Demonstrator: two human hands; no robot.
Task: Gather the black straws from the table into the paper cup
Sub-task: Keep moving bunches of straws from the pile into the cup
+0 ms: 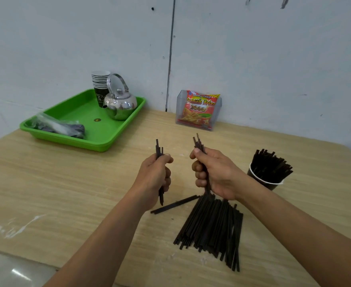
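The left hand (156,175) grips a few black straws (159,149) upright. The right hand (216,175) clamps a thicker bunch (198,142), tips leaning slightly left. Just near of it a pile (214,228) lies on the worktop (66,183), long axes running near to far. At right, the paper cup (261,181) holds more, fanned upward. A far packet (200,108) reads "French Fries".
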